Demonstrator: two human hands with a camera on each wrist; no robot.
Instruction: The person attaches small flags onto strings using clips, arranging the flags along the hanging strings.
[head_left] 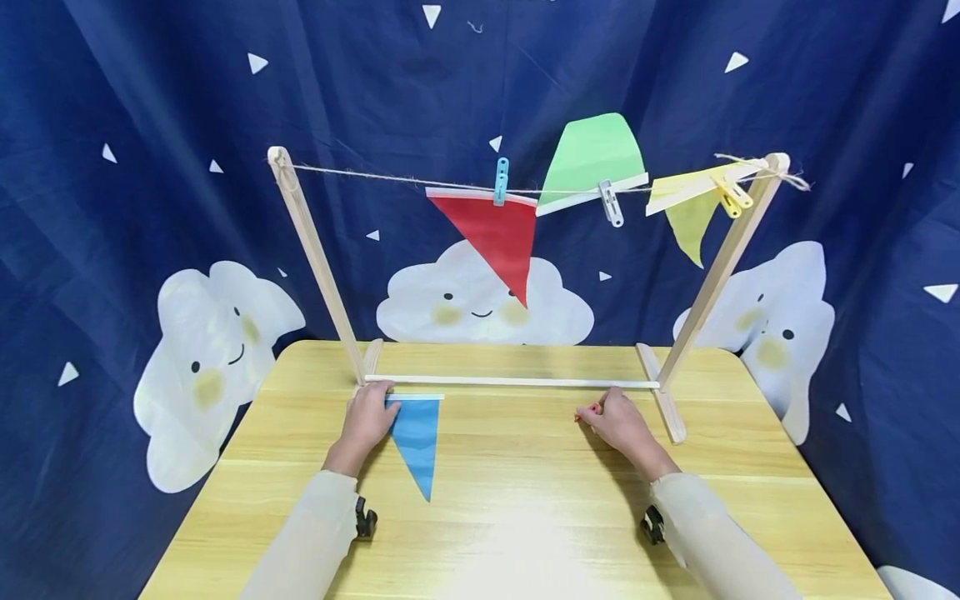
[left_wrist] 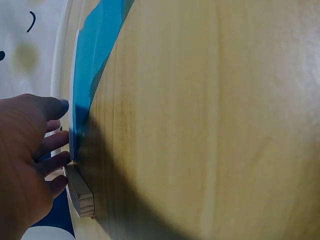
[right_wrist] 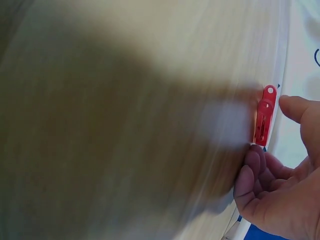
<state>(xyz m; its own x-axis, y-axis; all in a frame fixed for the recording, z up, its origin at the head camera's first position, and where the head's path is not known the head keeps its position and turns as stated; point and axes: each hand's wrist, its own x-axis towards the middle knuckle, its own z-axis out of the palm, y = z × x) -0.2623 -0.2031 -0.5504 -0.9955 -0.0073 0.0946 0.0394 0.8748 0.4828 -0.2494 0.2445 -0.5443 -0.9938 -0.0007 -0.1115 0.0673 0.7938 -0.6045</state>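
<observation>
Flag (head_left: pixel 417 437) on table (head_left: pixel 525 517) left, peg (head_left: pixel 588 411) right, frame (head_left: pixel 510 382) behind.
</observation>
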